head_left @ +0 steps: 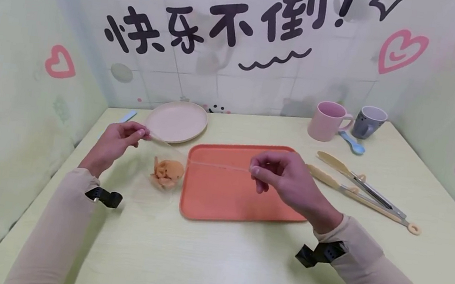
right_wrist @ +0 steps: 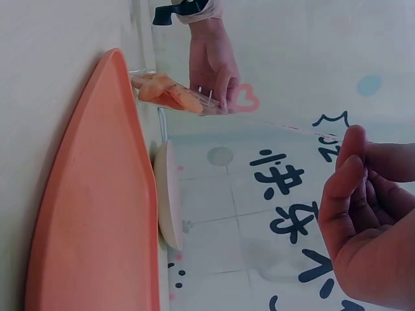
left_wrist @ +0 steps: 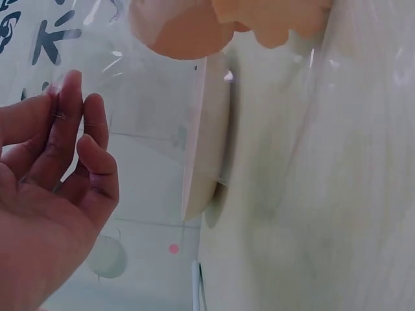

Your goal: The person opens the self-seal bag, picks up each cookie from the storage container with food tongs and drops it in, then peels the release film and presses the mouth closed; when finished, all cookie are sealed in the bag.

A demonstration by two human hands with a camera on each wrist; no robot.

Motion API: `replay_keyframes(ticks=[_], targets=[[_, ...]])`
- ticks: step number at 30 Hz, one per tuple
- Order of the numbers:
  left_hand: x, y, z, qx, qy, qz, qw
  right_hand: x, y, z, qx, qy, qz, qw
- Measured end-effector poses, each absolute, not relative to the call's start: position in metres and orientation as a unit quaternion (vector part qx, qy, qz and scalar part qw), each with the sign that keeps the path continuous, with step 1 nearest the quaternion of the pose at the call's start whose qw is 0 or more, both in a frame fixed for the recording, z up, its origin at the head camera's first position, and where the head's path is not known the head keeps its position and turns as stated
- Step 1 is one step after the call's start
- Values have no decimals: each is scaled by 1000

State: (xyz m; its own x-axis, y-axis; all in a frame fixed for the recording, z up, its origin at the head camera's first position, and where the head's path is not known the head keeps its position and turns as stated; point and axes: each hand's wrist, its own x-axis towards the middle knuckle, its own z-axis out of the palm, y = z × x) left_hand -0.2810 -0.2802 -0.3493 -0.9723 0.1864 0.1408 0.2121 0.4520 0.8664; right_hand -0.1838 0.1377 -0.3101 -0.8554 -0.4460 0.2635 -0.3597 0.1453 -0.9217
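My left hand (head_left: 117, 143) pinches the top corner of a clear plastic bag (head_left: 171, 151) between thumb and fingers. Orange pieces (head_left: 168, 172), thin and rounded like chips, lie inside the bag; their exact kind I cannot tell. A thin clear strip (head_left: 217, 165) runs taut from the bag's top edge to my right hand (head_left: 283, 176), which pinches its far end over the orange tray (head_left: 220, 198). In the right wrist view the strip (right_wrist: 279, 124) stretches between both hands. Transparent film (left_wrist: 146, 110) spreads from the fingertips in the left wrist view.
A pale round plate (head_left: 176, 121) stands behind the bag, beside a light blue handle (head_left: 128, 116). At the back right are a pink mug (head_left: 323, 121), a grey mug (head_left: 369, 122) and a blue spoon (head_left: 353, 143). Tongs (head_left: 359, 190) lie right of the tray.
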Motion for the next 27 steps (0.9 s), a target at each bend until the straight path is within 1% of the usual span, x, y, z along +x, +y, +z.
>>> replay_keyframes(ticks=[7,11,14,17,19,21,24,27], targets=[[-275,-296,-351,-83,-852,-517,15,-188,151,-316,-230,735,-638,28],[-271,-302,-350,-83,-860,-503,25,-192,167,-312,-215,746,-629,29],[-268,-305,-349,-95,-859,-502,34,-193,186,-305,-229,770,-595,30],[-264,-306,-349,-98,-858,-503,33,-194,210,-297,-255,812,-524,27],[-260,-308,-348,-99,-861,-498,34,-195,229,-292,-257,839,-479,7],[-257,-309,-348,-98,-864,-492,36,-196,247,-289,-230,853,-468,-26],[-254,-312,-348,-97,-866,-488,43,-196,272,-292,-148,842,-511,-86],[-255,-312,-349,-103,-862,-494,45,-191,295,-302,-58,816,-560,-131]])
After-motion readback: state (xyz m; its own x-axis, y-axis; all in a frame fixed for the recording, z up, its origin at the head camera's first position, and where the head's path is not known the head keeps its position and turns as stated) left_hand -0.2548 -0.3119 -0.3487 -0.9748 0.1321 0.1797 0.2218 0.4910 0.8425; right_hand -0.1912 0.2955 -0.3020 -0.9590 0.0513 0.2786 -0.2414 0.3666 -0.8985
